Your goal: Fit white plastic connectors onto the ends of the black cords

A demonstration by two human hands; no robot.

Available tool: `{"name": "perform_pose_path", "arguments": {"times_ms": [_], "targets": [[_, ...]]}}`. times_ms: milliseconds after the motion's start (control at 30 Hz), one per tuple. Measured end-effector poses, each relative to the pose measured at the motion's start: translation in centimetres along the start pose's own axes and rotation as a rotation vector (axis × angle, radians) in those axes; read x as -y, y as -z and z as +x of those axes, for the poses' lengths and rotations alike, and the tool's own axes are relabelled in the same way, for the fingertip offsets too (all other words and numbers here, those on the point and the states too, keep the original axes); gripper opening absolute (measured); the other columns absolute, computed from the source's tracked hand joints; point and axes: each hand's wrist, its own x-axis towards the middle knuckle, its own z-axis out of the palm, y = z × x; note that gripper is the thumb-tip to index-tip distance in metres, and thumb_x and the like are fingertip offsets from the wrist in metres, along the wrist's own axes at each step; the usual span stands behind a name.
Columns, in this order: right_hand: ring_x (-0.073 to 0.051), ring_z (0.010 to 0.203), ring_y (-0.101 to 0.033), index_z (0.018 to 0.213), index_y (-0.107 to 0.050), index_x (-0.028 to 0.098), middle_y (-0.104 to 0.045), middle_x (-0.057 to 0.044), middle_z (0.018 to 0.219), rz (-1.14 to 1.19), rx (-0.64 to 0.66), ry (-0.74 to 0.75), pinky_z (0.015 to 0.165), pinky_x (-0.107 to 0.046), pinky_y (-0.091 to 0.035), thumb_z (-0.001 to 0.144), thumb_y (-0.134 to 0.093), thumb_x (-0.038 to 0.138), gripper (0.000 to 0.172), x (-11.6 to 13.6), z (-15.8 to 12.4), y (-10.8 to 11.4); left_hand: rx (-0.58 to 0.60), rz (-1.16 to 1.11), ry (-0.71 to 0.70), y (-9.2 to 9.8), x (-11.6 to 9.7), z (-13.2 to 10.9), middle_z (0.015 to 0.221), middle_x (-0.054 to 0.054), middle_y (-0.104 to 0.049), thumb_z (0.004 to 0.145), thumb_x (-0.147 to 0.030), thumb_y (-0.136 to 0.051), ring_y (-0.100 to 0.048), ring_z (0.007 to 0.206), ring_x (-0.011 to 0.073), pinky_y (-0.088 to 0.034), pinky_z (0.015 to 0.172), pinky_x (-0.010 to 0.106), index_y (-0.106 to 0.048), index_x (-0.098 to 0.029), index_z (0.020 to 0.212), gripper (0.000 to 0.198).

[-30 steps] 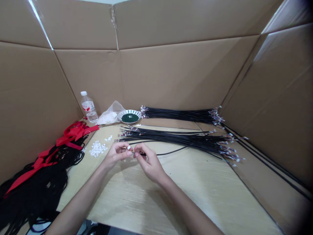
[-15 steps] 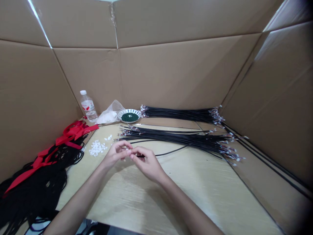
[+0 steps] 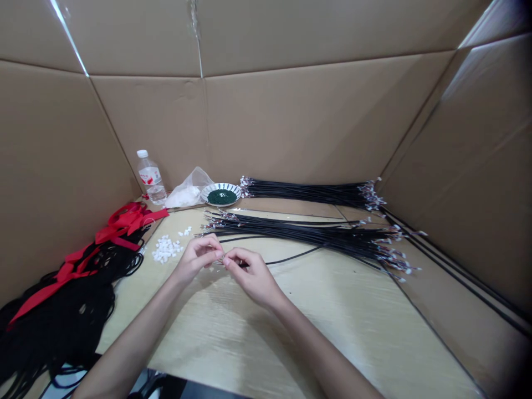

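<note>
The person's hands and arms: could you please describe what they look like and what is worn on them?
The left hand and right hand are ungloved. The left forearm and right forearm are slender, with no sleeves, watch or bracelet visible. Fingernail details are too small to tell.

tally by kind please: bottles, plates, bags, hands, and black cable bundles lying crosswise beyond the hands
Bottle: 1
Plate: 1
Bag: 1
Hands, left hand and right hand: 2
Cable bundles, front bundle and rear bundle: 2
Total: 7
</note>
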Motion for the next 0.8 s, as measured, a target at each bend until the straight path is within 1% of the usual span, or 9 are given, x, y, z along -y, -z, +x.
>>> {"name": "perform_pose_path", "arguments": {"times_ms": [167,433,633,733,800], "targets": [[-0.011,0.062,-0.052,0.074,-0.062,0.016,-0.060,0.000,0.070,0.032,-0.029,-0.047,0.052,-0.019,-0.039,0.081,-0.057,0.024,0.013,0.29,-0.10,-0.19,-0.013,0.013,-0.003,0.08,-0.13,0.03,0.069,-0.001,-0.048,0.072,-0.031,-0.069,-0.040,0.050,0.0057,-0.027,0.042,0.019,-0.063,-0.014,0.065,0.020],[-0.011,0.059,-0.051,0.073,-0.063,0.016,-0.060,-0.001,0.067,0.013,-0.119,-0.012,0.054,-0.021,-0.040,0.083,-0.057,0.029,0.018,0.28,-0.04,-0.27,-0.057,0.024,-0.023,0.05,-0.27,0.18,0.065,-0.001,-0.048,0.070,-0.034,-0.071,-0.039,0.051,0.0069,-0.028,0.044,0.020,-0.064,-0.014,0.062,0.022],[-0.013,0.062,-0.053,0.072,-0.063,0.016,-0.061,-0.002,0.069,0.028,-0.167,-0.005,0.057,-0.023,-0.041,0.083,-0.056,0.029,0.018,0.38,-0.05,-0.21,-0.035,0.023,-0.031,0.05,-0.18,0.10,0.064,-0.001,-0.048,0.071,-0.031,-0.071,-0.039,0.051,0.0067,-0.027,0.045,0.021,-0.067,-0.014,0.064,0.019],[-0.012,0.061,-0.051,0.072,-0.062,0.016,-0.060,-0.002,0.068,0.013,-0.162,0.002,0.056,-0.023,-0.040,0.083,-0.055,0.030,0.019,0.43,-0.06,-0.18,-0.052,-0.005,-0.009,0.13,0.07,0.05,0.066,-0.001,-0.049,0.071,-0.033,-0.070,-0.038,0.049,0.0060,-0.026,0.043,0.021,-0.066,-0.014,0.066,0.020],[-0.012,0.059,-0.049,0.071,-0.062,0.016,-0.058,-0.001,0.066,0.002,-0.161,0.007,0.055,-0.023,-0.039,0.084,-0.054,0.031,0.020,0.46,-0.06,-0.18,-0.087,-0.032,0.025,0.20,0.28,0.08,0.060,-0.003,-0.045,0.073,-0.036,-0.068,-0.035,0.046,0.0057,-0.025,0.043,0.021,-0.065,-0.014,0.071,0.022]]}}
